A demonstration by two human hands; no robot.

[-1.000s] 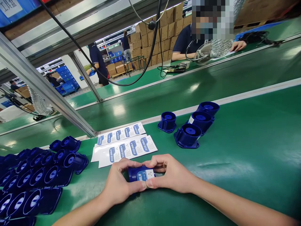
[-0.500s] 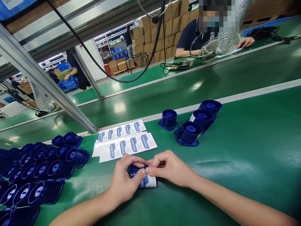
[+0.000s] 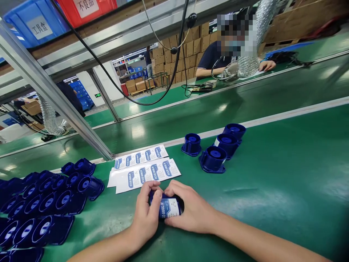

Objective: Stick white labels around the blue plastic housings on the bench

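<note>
Between my hands lies a dark blue plastic housing [image 3: 160,203], tipped on its side on the green surface, with a white and blue label [image 3: 171,208] on its curved wall. The label reads in part "5000L/H". My left hand [image 3: 148,209] grips the housing's left end, thumb over the top. My right hand [image 3: 191,207] curves round its right end, fingers above and thumb at the lower edge of the label. Just beyond my hands lie label sheets [image 3: 147,176] printed with several blue and white labels.
Rows of blue housings [image 3: 49,200] crowd the left side. Several more housings [image 3: 214,158] stand at the right back. A metal post [image 3: 62,91] rises at left, and a black cable [image 3: 109,76] hangs ahead. Across the belt sits a co-worker [image 3: 208,60] beside a foil duct [image 3: 248,62].
My right hand has gone from pinching at the label's upper edge to wrapping round the housing's right end. The housing has turned slightly, showing more of the label. My view has tilted up.
</note>
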